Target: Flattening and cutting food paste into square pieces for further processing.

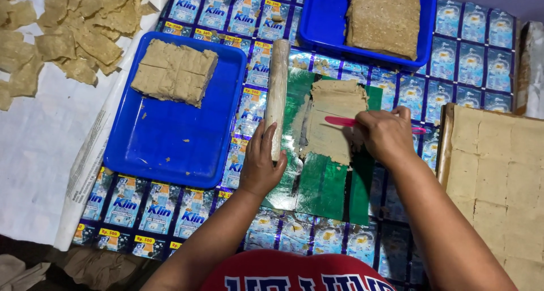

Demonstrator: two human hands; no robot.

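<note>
My left hand (260, 163) rests on the near end of a wooden rolling pin (277, 87) that lies upright on the mat. My right hand (386, 133) grips a pink flat scraper (340, 121), its blade lying across a thin flattened sheet of tan dough (331, 107). The dough sits on a green plastic sheet (323, 183), just right of the rolling pin.
A blue tray (164, 143) at left holds a cut dough slab (174, 71). A second blue tray (323, 19) at the back holds another slab. A scored dough block (498, 177) lies at right. Thin dough pieces (68, 36) lie on white paper, far left.
</note>
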